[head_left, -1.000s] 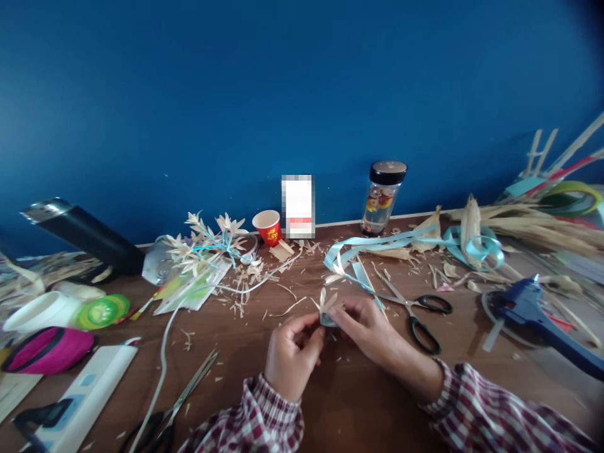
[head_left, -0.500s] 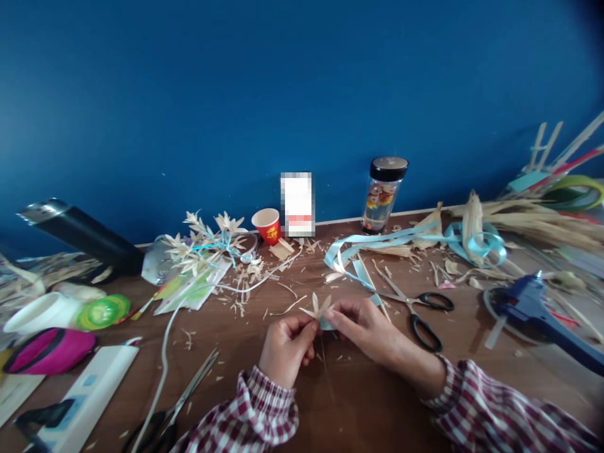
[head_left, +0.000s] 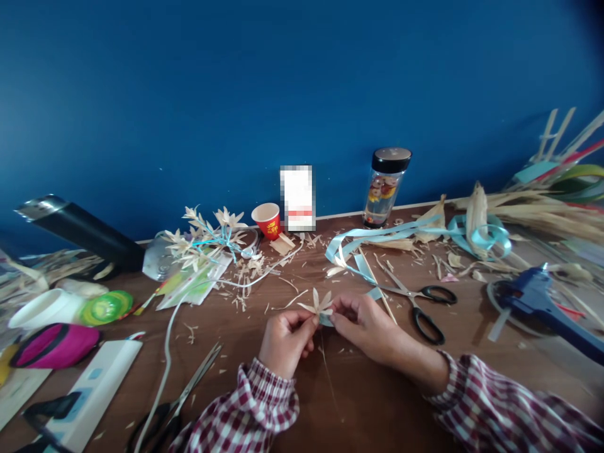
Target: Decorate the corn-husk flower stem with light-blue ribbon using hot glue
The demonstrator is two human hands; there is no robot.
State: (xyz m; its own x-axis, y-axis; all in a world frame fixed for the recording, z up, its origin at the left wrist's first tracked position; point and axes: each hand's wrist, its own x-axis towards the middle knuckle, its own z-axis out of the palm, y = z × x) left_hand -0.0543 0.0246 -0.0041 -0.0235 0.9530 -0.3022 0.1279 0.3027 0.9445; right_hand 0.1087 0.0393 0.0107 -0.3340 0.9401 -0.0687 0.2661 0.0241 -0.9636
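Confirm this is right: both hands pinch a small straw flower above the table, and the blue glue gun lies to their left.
One thing is off. In the head view the left hand and right hand do pinch the straw flower, but the blue glue gun lies to their right.

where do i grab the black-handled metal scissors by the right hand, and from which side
By the two black loops of the black-handled metal scissors, coming from above on their right side. They lie flat and open on the brown wooden table, loops to the right, bare blades pointing left toward the pale blue ribbon, so that end looks safest.
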